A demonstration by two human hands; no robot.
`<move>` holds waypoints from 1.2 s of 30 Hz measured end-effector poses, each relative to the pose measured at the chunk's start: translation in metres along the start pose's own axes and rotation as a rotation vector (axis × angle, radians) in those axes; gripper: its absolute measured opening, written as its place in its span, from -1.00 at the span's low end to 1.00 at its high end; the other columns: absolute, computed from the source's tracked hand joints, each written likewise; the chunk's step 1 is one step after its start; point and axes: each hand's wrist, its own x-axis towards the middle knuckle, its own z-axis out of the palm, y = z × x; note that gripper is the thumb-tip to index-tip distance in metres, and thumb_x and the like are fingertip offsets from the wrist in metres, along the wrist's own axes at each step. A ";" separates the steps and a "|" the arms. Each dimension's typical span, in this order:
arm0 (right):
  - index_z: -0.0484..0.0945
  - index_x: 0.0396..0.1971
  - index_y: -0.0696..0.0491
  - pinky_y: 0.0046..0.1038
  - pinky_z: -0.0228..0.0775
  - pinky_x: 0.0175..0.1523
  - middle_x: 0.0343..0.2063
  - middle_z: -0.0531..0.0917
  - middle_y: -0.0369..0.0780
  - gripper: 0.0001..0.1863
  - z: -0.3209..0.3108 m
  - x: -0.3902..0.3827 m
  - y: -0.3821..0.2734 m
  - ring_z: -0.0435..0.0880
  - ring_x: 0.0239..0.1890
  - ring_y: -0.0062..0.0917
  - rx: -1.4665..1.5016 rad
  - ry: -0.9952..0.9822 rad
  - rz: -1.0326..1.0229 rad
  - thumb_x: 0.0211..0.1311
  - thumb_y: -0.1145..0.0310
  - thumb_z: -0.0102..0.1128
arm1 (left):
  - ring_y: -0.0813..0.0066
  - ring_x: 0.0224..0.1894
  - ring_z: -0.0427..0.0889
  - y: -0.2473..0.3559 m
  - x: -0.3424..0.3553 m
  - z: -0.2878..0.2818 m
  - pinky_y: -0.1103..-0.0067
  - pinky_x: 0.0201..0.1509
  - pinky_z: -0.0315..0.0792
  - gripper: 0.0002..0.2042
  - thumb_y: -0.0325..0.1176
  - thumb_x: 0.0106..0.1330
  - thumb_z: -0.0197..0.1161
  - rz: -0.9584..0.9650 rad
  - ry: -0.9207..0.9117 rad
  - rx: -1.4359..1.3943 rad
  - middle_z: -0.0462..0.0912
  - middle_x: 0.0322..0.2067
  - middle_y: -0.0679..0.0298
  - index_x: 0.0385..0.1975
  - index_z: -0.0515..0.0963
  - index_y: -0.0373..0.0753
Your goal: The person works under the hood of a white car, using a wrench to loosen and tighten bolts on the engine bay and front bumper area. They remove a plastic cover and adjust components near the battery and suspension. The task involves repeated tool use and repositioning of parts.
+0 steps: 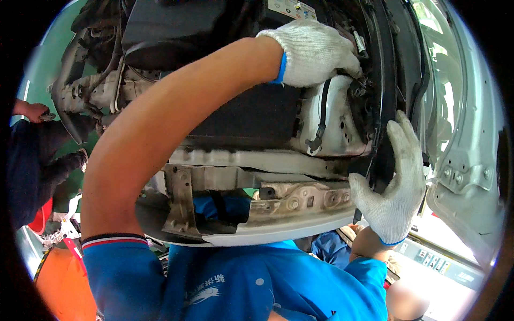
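I stand over a car's engine bay, both hands in white knit gloves. My left hand (320,53) reaches across to the far right part of the bay. Its fingers bend down at some dark wiring (360,88) by the inner panel; what lies under the fingertips is hidden. Below that hand a black strap-like cable (324,107) hangs over the white inner panel (338,115). My right hand (393,184) is nearer, at the right edge of the bay. Thumb and fingers are spread wide around the end of a long black trim strip (383,160).
A white front crossmember (257,159) and a white bumper edge (262,232) run before me. A large black cover (171,32) fills the far left. At right stands a pale open door or panel (460,144). Other people are nearby, one hand (36,111) showing at left.
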 end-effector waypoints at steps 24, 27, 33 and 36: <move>0.47 0.29 0.22 -0.14 0.35 0.43 0.31 0.45 0.16 -0.10 -0.005 0.001 0.007 0.46 0.38 -0.03 0.029 -0.029 -0.014 -0.28 0.40 0.41 | 0.09 -0.24 0.79 0.086 -0.001 -0.010 0.30 -0.25 0.69 -0.80 -0.28 0.27 0.28 -0.257 -0.062 0.001 0.67 -0.18 0.00 -0.27 0.67 -0.29; 0.48 0.29 0.21 -0.12 0.33 0.43 0.32 0.45 0.14 -0.10 -0.001 -0.001 0.001 0.44 0.40 -0.04 0.109 0.000 0.108 -0.25 0.36 0.44 | 0.09 -0.20 0.79 0.072 0.011 -0.018 0.31 -0.18 0.70 -0.85 -0.40 0.22 0.28 -0.199 -0.197 0.008 0.71 -0.15 0.02 -0.27 0.70 -0.28; 0.49 0.29 0.20 -0.10 0.28 0.46 0.34 0.45 0.13 -0.11 -0.001 -0.003 0.002 0.41 0.43 -0.05 0.095 -0.014 0.111 -0.25 0.35 0.45 | 0.12 -0.10 0.79 0.065 0.028 -0.026 0.32 -0.05 0.70 -0.82 -0.46 0.23 0.26 -0.137 -0.268 0.108 0.75 -0.16 0.05 -0.23 0.73 -0.31; 0.50 0.27 0.20 -0.09 0.27 0.46 0.33 0.45 0.14 -0.11 0.002 0.000 0.001 0.42 0.42 -0.04 0.077 -0.009 0.066 -0.28 0.37 0.43 | 0.09 -0.09 0.78 0.061 0.024 -0.025 0.30 -0.03 0.69 -0.81 -0.45 0.22 0.26 -0.187 -0.284 0.090 0.74 -0.16 0.05 -0.21 0.71 -0.32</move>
